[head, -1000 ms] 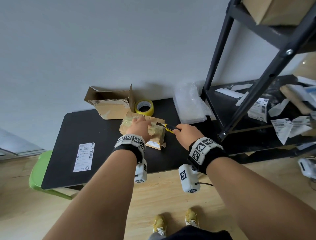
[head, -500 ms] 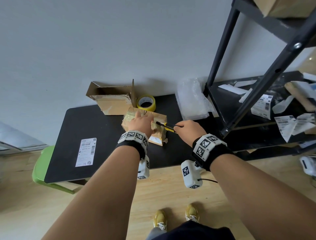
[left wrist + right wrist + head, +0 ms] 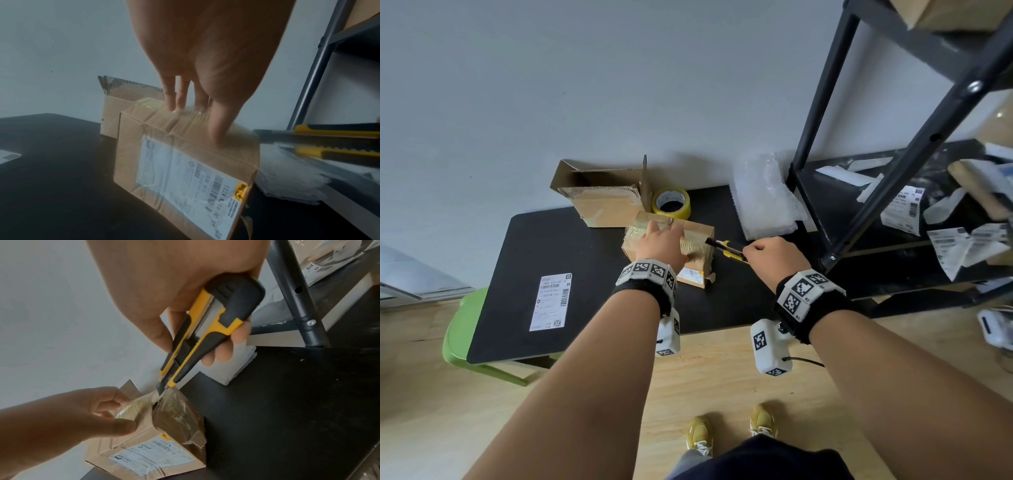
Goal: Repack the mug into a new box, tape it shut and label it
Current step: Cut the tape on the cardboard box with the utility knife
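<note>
Knife [image 3: 224, 326], ridged yellow-black, in curled right fingers [image 3: 239, 337]; left fingers [image 3: 169, 97] seemingly gripping crinkly box [image 3: 156, 128].

Plain grey wall [image 3: 585, 85] ran across 12 o'clock. Black table [image 3: 571, 246] stood against it, ctr, w/ green chair [image 3: 457, 329] tucked under at 8. Black metal rack [image 3: 822, 113] at 2. Light wood floor [image 3: 722, 383] at 6.

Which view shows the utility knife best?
The right wrist view: the utility knife sits large, its tip at the taped box. Head view shows it small; left wrist view, only a blurred part.
</note>
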### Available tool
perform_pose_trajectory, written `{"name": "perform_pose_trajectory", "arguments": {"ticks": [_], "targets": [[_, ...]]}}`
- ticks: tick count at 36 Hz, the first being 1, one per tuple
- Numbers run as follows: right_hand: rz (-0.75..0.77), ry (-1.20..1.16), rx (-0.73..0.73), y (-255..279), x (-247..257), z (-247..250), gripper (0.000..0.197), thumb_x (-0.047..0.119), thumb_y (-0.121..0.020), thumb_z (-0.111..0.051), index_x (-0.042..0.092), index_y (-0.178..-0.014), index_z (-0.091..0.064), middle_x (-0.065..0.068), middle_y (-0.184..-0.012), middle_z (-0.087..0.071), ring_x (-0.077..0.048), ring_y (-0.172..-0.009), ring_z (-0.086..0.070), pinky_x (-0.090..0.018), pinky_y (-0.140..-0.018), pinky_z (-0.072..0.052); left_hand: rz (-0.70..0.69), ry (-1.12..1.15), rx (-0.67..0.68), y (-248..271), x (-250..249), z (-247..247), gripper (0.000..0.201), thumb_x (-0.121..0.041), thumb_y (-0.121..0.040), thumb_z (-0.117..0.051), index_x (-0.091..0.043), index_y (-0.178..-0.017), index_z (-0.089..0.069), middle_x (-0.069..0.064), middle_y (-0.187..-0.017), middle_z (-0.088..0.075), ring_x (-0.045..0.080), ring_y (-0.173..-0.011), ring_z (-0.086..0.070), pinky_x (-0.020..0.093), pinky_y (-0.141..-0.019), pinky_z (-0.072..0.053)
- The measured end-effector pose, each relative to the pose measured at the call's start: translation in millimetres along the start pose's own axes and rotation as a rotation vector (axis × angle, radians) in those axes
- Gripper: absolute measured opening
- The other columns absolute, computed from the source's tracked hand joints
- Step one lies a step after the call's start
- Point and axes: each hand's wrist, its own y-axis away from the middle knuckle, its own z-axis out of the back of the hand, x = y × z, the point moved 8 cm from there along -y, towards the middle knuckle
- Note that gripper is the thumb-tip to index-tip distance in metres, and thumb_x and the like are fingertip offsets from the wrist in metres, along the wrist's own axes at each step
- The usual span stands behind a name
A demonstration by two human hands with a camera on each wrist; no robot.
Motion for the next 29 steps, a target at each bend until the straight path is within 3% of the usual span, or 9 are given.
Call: {"name": "perform_pose_trajectory", "arguments": {"ticks": [4,7,9,14,18,21,23,27,29], "targets": [[0.031,0.023,0.028,2.6,1.8,-3.6,0.029,0.035,-0.090,-0.049,0.018,-0.079,-0.070,-0.004,-0.074,-0.066,-0.022,-0.067,-0.059,-0.030,-0.060,-0.045,0.008,0.017,0.078,-7.4,6.5,-12.2,0.050,-0.043,-0.089,-0.062,-0.026,-0.134,-0.048,-0.003,-0.139,-0.047,0.021,-0.133,-0.032,0.039,-0.104,-0.040],[0.055,0.021,0.033,2.3,2.4,-7.0,0.025,0.035,-0.088,-0.052,0.021,-0.087,-0.072,-0.001,-0.079,-0.069,-0.021,-0.075,-0.064,-0.034,-0.070,-0.053,-0.010,-0.066,0.125,-8.6,5.5,-20.1,0.039,-0.028,-0.097,-0.046,-0.026,-0.136,-0.050,-0.001,-0.147,-0.039,0.026,-0.137,-0.028,0.042,-0.111,-0.033],[0.070,0.022,0.020,2.9,3.1,-7.4,0.023,0.035,-0.088,-0.053,0.023,-0.089,-0.072,0.004,-0.079,-0.069,-0.018,-0.076,-0.063,-0.034,-0.072,-0.054,-0.016,-0.091,0.117,-10.0,5.8,-21.1,0.036,-0.022,-0.099,-0.040,-0.026,-0.131,-0.055,0.001,-0.142,-0.042,0.027,-0.133,-0.033,0.042,-0.108,-0.037],[0.093,0.009,-0.046,4.8,2.6,-7.0,0.022,0.036,-0.087,-0.054,0.024,-0.087,-0.072,0.006,-0.076,-0.068,-0.016,-0.074,-0.063,-0.037,-0.072,-0.056,0.026,-0.124,0.105,-16.6,7.2,-25.5,0.030,-0.015,-0.091,-0.054,-0.023,-0.119,-0.064,0.001,-0.129,-0.052,0.025,-0.121,-0.048,0.040,-0.094,-0.049],[0.119,-0.041,-0.115,4.5,-0.1,-6.5,0.020,0.039,-0.087,-0.055,0.028,-0.093,-0.072,0.006,-0.077,-0.067,-0.013,-0.070,-0.061,-0.030,-0.064,-0.052,0.072,-0.075,0.001,-21.7,5.6,-21.9,0.025,-0.016,-0.091,-0.059,-0.020,-0.115,-0.066,0.003,-0.129,-0.047,0.025,-0.120,-0.045,0.042,-0.087,-0.051],[0.115,-0.069,-0.153,-0.4,-2.8,-5.9,0.024,0.040,-0.085,-0.055,0.029,-0.099,-0.071,0.005,-0.084,-0.067,-0.014,-0.074,-0.062,-0.030,-0.066,-0.053,0.032,-0.027,-0.069,-27.1,1.2,-18.5,0.042,-0.007,-0.086,-0.060,-0.019,-0.126,-0.052,0.004,-0.130,-0.045,0.026,-0.120,-0.044,0.042,-0.094,-0.046],[0.114,-0.054,-0.148,-3.5,-3.0,-7.4,0.026,0.041,-0.085,-0.055,0.029,-0.102,-0.070,0.004,-0.086,-0.067,-0.015,-0.075,-0.063,-0.034,-0.069,-0.055,0.002,-0.033,-0.079,-31.3,-2.0,-15.7,0.057,-0.004,-0.085,-0.060,-0.021,-0.136,-0.042,0.003,-0.139,-0.042,0.027,-0.128,-0.039,0.042,-0.103,-0.039],[0.108,-0.003,-0.109,-9.1,-3.3,-12.7,0.028,0.040,-0.085,-0.055,0.029,-0.106,-0.069,0.002,-0.087,-0.066,-0.017,-0.075,-0.063,-0.038,-0.071,-0.057,-0.047,-0.076,0.059,-45.2,-3.2,-22.4,0.068,-0.006,-0.090,-0.055,-0.025,-0.149,-0.027,-0.002,-0.158,-0.020,0.022,-0.147,-0.014,0.045,-0.119,-0.014],[0.103,0.009,-0.079,-11.6,-4.6,-15.7,0.025,0.037,-0.086,-0.057,0.028,-0.105,-0.069,0.003,-0.083,-0.065,-0.016,-0.073,-0.063,-0.037,-0.071,-0.057,-0.046,-0.054,0.142,-51.4,-1.3,-29.5,0.070,-0.004,-0.091,-0.053,-0.025,-0.151,-0.024,-0.003,-0.159,-0.018,0.022,-0.146,-0.017,0.045,-0.119,-0.015]]}}
